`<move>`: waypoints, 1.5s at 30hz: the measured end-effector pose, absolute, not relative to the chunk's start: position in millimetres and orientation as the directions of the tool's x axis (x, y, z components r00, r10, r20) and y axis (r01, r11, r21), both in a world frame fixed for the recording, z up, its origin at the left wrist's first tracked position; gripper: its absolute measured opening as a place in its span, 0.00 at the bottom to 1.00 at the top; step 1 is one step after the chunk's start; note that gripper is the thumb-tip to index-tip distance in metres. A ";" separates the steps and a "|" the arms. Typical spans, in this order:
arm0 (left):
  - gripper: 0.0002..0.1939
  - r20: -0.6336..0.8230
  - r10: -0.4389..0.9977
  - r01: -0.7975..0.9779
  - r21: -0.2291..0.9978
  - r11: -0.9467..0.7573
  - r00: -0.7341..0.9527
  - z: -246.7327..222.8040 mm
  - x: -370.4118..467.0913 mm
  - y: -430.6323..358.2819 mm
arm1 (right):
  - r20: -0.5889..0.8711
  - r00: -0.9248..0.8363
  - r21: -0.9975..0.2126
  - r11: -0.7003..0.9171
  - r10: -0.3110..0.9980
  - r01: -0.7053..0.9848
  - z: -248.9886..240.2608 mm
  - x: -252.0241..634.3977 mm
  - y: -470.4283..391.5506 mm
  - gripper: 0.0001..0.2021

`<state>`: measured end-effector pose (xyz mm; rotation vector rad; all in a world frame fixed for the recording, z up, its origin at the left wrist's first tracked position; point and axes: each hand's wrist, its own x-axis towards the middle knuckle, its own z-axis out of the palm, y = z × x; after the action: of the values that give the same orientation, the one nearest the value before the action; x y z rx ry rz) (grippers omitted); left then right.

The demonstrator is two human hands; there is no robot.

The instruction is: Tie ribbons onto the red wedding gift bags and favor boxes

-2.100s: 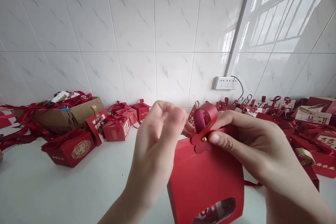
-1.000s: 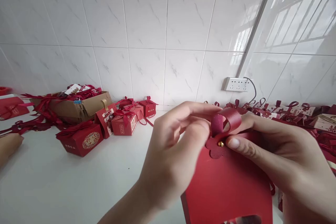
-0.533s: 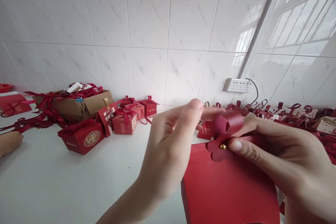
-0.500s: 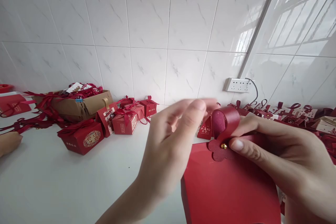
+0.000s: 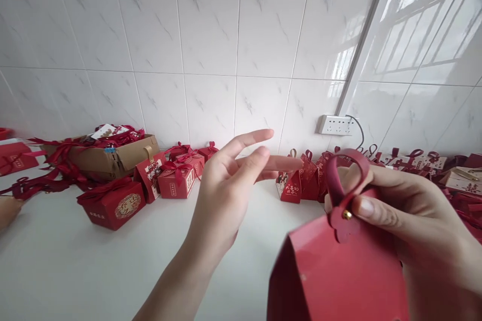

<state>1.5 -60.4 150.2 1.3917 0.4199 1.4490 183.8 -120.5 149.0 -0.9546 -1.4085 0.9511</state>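
A red gift box (image 5: 346,276) with a sloping top fills the lower right, its bottom cut off by the frame edge. My right hand (image 5: 410,220) pinches its top edge, the thumb beside a gold stud on the flower-shaped end of the looped dark red strap (image 5: 348,180). The fingers behind the box are partly hidden. To the left of the box, my left hand (image 5: 233,180) hovers over the table with nothing in it, fingers apart and pointing right.
Red gift boxes (image 5: 113,205) with ribbons stand at left, by a cardboard box (image 5: 124,155) heaped with dark red ribbons. Several small red boxes (image 5: 309,175) line the back right. A white power strip (image 5: 337,124) hangs on the tiled wall. Part of another hand (image 5: 9,210) shows at far left.
My left hand has drawn left, away from the strap, and its fingers have spread. The box in my right hand has turned and shifted slightly right, showing its left side.
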 end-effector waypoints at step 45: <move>0.14 0.702 0.643 -0.223 0.710 -0.668 0.306 142.2 13.6 -87.0 | 0.837 -0.041 -0.431 0.703 0.546 0.566 145.7 168.4 -137.9 0.06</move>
<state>13.6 -87.0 142.2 1.8217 0.3765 1.4569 168.4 -137.9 145.7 -0.9022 -1.6892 -0.0200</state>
